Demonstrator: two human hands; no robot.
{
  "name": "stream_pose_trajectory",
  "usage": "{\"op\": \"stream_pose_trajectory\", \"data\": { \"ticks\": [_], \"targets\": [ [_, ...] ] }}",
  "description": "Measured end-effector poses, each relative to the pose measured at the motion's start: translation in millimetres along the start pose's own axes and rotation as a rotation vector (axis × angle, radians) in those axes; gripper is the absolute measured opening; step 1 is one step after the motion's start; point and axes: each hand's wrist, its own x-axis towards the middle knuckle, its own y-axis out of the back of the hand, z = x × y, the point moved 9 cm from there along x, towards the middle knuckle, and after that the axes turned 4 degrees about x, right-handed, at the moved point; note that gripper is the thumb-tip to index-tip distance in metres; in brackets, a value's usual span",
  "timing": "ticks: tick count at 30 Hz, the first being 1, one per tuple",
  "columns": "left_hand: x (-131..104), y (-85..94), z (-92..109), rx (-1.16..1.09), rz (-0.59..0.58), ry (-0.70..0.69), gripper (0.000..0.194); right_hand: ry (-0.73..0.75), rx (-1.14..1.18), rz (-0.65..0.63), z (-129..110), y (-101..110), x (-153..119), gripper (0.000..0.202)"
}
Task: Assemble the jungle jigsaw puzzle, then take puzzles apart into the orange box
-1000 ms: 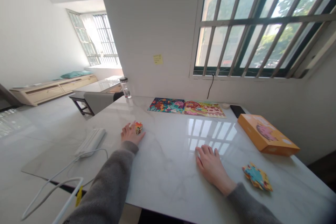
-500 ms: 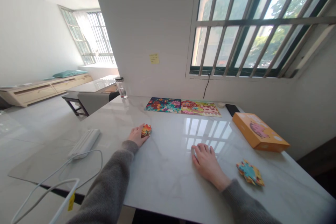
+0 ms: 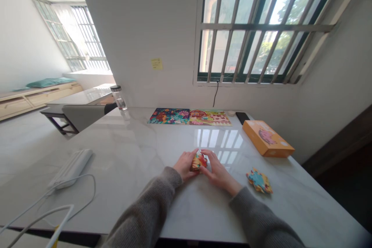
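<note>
Our left hand (image 3: 186, 166) and right hand (image 3: 218, 172) closed around the puzzle stack (image 3: 199, 161), gripping it between them near the desk's (image 3: 139, 151) middle. The orange box (image 3: 267, 138) lay by the right edge.

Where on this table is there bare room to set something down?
The widest bare patch lies between the power strip and the left hand, which grips a puzzle-piece stack. Another lies between the picture sheets and the right hand. The back right is crowded, with the phone beside the orange box.
</note>
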Motion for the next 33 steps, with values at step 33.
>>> {"op": "stream_pose_trajectory", "data": {
  "ticks": [33],
  "targets": [
    [-13,21.5,10,-0.152,0.173,-0.216,0.042,-0.142,0.154,-0.095,14,3,1,0.066]
  ]
}}
